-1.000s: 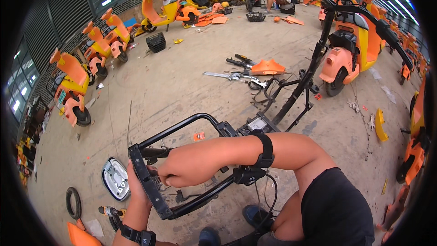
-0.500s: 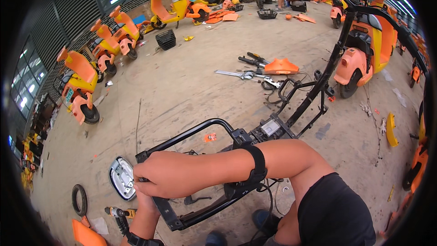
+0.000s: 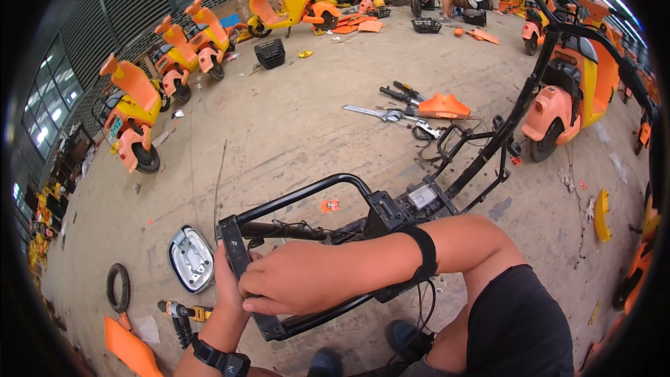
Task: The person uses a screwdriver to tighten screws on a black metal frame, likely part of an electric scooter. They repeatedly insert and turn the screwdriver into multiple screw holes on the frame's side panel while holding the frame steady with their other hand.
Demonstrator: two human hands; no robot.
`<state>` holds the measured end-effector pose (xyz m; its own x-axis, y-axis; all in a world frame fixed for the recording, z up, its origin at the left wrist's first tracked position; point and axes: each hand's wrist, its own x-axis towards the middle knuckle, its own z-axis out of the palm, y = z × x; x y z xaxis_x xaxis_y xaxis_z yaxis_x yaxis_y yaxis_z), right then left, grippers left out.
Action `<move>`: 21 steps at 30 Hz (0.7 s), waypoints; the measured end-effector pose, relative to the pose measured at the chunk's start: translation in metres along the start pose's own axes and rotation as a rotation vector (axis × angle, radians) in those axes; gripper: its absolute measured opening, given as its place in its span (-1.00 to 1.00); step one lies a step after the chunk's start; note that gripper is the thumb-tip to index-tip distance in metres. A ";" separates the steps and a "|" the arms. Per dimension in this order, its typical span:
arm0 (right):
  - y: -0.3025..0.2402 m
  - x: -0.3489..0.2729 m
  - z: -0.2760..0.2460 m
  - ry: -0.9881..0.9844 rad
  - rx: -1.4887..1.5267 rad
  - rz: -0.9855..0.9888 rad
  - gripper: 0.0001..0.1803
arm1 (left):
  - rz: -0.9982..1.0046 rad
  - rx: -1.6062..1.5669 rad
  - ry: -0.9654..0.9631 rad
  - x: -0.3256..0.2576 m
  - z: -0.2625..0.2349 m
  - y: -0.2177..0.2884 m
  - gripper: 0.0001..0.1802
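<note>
A person's left hand (image 3: 227,281) and right hand (image 3: 278,278) meet at one end of a black metal frame (image 3: 289,197), with orange-and-yellow scooters (image 3: 134,106) parked beyond.

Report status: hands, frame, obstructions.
Left hand against flat black end plate of black tubular metal frame. Right hand curled over plate. Right forearm crosses frame, hiding part.

Left fingers (image 3: 222,266) half-hidden behind black frame (image 3: 238,248)
</note>
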<state>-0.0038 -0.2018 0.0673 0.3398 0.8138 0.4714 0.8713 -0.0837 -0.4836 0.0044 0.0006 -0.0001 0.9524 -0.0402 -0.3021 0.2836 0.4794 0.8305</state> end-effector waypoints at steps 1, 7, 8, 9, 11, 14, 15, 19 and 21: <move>-0.003 -0.002 -0.003 -0.043 -0.033 0.025 -0.64 | 0.025 0.067 0.116 -0.003 0.005 -0.002 -0.31; -0.002 -0.020 0.003 -0.392 0.014 0.097 -0.56 | 0.015 0.088 0.011 -0.002 0.001 -0.003 -0.20; -0.001 -0.026 0.015 -0.384 0.016 0.104 -0.54 | 0.010 0.112 -0.018 0.001 -0.002 -0.003 -0.19; -0.001 -0.032 0.027 -0.375 0.023 0.112 -0.52 | 0.011 0.109 -0.010 -0.001 0.001 -0.002 -0.17; -0.003 -0.035 0.031 -0.381 -0.004 0.116 -0.49 | 0.014 0.115 0.004 -0.001 0.003 -0.002 -0.17; 0.000 -0.029 0.025 -0.490 0.040 0.130 -0.54 | 0.018 0.114 -0.010 0.001 -0.002 -0.003 -0.17; -0.002 -0.029 0.021 -0.515 0.042 0.149 -0.55 | 0.021 0.111 -0.024 0.002 -0.004 -0.004 -0.16; -0.005 -0.027 0.016 -0.576 0.017 0.187 -0.57 | 0.023 0.135 -0.031 0.002 -0.003 -0.004 -0.18; -0.004 -0.028 0.014 -0.596 -0.003 0.196 -0.58 | 0.038 0.149 -0.030 0.001 -0.003 -0.004 -0.19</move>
<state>-0.0223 -0.2160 0.0459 0.2390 0.9638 -0.1185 0.8140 -0.2653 -0.5167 0.0034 0.0015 -0.0053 0.9650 -0.0519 -0.2570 0.2587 0.3460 0.9019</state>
